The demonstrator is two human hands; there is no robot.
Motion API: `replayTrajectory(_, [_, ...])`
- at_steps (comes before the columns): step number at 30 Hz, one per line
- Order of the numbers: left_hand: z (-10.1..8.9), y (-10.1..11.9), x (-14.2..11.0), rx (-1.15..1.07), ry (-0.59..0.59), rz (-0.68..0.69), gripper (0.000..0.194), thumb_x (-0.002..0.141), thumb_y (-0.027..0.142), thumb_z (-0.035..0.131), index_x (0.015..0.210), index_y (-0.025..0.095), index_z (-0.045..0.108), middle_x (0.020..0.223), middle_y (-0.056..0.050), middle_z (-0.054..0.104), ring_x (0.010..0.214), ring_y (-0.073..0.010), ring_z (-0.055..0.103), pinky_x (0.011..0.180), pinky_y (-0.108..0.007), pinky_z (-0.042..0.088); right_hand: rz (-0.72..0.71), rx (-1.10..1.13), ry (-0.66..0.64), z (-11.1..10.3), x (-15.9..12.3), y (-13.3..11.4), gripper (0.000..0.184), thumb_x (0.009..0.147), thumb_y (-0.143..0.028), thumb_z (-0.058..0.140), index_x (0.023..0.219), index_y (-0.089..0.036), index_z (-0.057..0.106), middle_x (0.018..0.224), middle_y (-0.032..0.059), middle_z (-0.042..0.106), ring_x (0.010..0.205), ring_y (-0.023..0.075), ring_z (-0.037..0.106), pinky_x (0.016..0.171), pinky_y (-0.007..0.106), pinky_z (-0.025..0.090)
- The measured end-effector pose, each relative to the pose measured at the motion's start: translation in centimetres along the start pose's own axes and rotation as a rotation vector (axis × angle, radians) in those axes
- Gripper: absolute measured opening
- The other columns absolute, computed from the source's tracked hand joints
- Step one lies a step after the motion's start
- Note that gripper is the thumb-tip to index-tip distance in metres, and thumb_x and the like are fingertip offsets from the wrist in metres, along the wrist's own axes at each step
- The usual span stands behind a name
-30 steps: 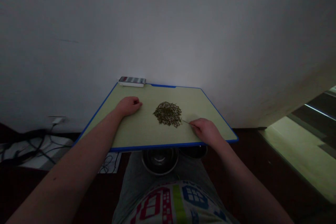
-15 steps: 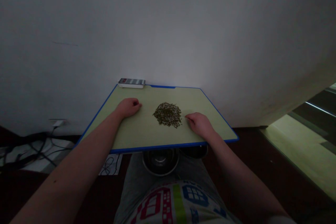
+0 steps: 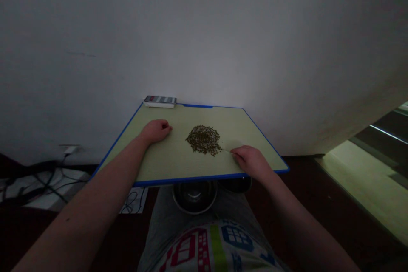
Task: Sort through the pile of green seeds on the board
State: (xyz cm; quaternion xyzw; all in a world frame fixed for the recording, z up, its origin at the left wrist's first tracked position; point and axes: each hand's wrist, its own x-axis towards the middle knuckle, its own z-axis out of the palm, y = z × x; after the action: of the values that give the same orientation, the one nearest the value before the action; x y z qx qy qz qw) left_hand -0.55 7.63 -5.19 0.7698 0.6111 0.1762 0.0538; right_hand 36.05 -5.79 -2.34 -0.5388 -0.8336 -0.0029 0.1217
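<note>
A metal bowl (image 3: 195, 205) sits below the near edge of the table (image 3: 159, 165). The right hand (image 3: 250, 159), toward the near right corner, pinches a thin stick (image 3: 226, 151) directed at the pile of small grains (image 3: 204, 139), located mid-table. The left hand (image 3: 156, 130), left of the pile, is curled; contents cannot be determined. A white box (image 3: 159, 105) occupies the far left corner.
</note>
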Motion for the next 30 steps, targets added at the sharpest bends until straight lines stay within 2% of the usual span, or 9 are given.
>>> replayTrajectory(4, [0.0,-0.1,0.0,0.0,0.002,0.003,0.038,0.075,0.051,0.04,0.073,0.019,0.062,0.07,-0.006,0.063,0.065,-0.0188,0.054,0.057,-0.029,0.036,0.015,-0.01,0.012,0.1,-0.2,0.0,0.028,0.086,-0.021,0.044,0.097,-0.019,0.069,0.094,0.0054,0.07,0.088,0.0172,0.061,0.08,0.026,0.042])
replayTrajectory(8, [0.0,0.0,0.0,0.003,-0.002,0.001,0.038,0.075,0.051,0.04,0.072,0.02,0.061,0.069,-0.006,0.063,0.064,-0.0189,0.054,0.057,-0.029,0.035,0.122,-0.108,0.055,0.3,0.4,-0.1,0.029,0.086,-0.022,0.043,0.101,-0.02,0.068,0.094,0.0061,0.07,0.086,0.0183,0.062,0.079,0.027,0.043])
replayTrajectory(12, [0.0,0.0,0.0,0.005,0.006,0.01,0.038,0.075,0.051,0.04,0.071,0.02,0.061,0.07,-0.006,0.063,0.064,-0.0188,0.054,0.056,-0.03,0.035,0.225,-0.211,0.08,0.8,2.0,-0.1,0.031,0.088,-0.026,0.04,0.1,-0.02,0.067,0.091,0.0076,0.07,0.083,0.0197,0.063,0.074,0.028,0.042])
replayTrajectory(16, [0.1,-0.1,0.0,0.001,0.006,0.005,0.037,0.075,0.05,0.041,0.072,0.02,0.061,0.068,-0.005,0.063,0.063,-0.0174,0.053,0.056,-0.029,0.035,0.292,-0.273,0.048,1.3,4.2,-0.2,0.031,0.088,-0.026,0.039,0.1,-0.02,0.067,0.09,0.0096,0.07,0.082,0.0202,0.063,0.073,0.029,0.042])
replayTrajectory(21, [0.1,-0.3,0.1,0.002,0.01,0.009,0.038,0.076,0.051,0.04,0.071,0.02,0.061,0.069,-0.005,0.063,0.064,-0.0178,0.054,0.057,-0.029,0.036,0.258,-0.262,0.006,1.7,5.5,-0.5,0.032,0.088,-0.024,0.039,0.102,-0.019,0.067,0.094,0.0111,0.069,0.086,0.0209,0.061,0.075,0.029,0.041])
replayTrajectory(30, [0.0,0.0,0.0,-0.009,0.011,0.0,0.038,0.075,0.051,0.041,0.07,0.019,0.061,0.068,-0.006,0.063,0.063,-0.0176,0.053,0.056,-0.029,0.036,0.087,-0.169,-0.008,0.9,3.3,-0.6,0.031,0.086,-0.02,0.042,0.103,-0.019,0.067,0.096,0.0093,0.069,0.089,0.0201,0.06,0.079,0.028,0.041])
